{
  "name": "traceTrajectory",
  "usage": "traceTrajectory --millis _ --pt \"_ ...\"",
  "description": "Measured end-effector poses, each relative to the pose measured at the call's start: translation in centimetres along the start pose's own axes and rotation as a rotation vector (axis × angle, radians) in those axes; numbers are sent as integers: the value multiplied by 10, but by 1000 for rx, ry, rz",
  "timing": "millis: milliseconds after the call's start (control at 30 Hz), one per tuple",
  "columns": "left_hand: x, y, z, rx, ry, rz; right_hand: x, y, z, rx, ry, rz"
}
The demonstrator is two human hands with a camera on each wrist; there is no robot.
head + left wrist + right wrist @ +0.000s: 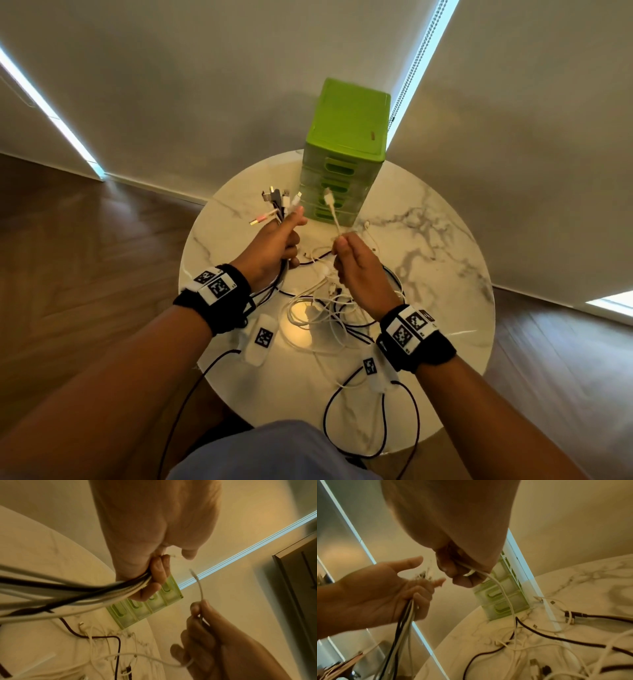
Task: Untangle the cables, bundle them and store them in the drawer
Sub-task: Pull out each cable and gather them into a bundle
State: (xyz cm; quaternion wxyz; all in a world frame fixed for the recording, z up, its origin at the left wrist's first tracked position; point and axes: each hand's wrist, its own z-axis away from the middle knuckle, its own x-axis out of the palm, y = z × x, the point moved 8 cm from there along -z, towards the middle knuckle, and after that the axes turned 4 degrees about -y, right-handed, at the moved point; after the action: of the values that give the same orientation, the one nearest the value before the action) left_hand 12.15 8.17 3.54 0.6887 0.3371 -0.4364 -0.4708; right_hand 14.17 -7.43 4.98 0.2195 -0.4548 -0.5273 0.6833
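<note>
Behind hands: green drawer unit [342, 150] | left hand [274, 245] grips cable bundle [279, 205] | right hand [356, 260] pinches white cable [331, 205]

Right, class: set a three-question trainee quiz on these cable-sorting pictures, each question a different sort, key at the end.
1. True or false: the left hand grips several cables with their plugs fanned out above it.
2. What does the right hand pinch? A) a black cable B) a single white cable C) a drawer handle
3. Fill in: the green drawer unit stands on the round marble ____, its drawers all ____.

Key: 1 true; 2 B; 3 table, closed.
</note>
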Motion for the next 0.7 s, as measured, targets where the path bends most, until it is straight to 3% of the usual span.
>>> traceTrajectory --millis 100,267,500,600,700 --pt "12 -8 4 -36 -40 21 -9 -19 -1 -64 73 88" --pt "30 -9 11 55 -135 -109 16 -34 8 -70 -33 209" --pt "5 2 19 127 78 -419 40 -18 17 44 -201 216" --pt "-6 18 19 195 116 -214 43 0 21 5 -302 311" --pt "-19 44 19 288 85 98 41 44 27 82 -370 274"
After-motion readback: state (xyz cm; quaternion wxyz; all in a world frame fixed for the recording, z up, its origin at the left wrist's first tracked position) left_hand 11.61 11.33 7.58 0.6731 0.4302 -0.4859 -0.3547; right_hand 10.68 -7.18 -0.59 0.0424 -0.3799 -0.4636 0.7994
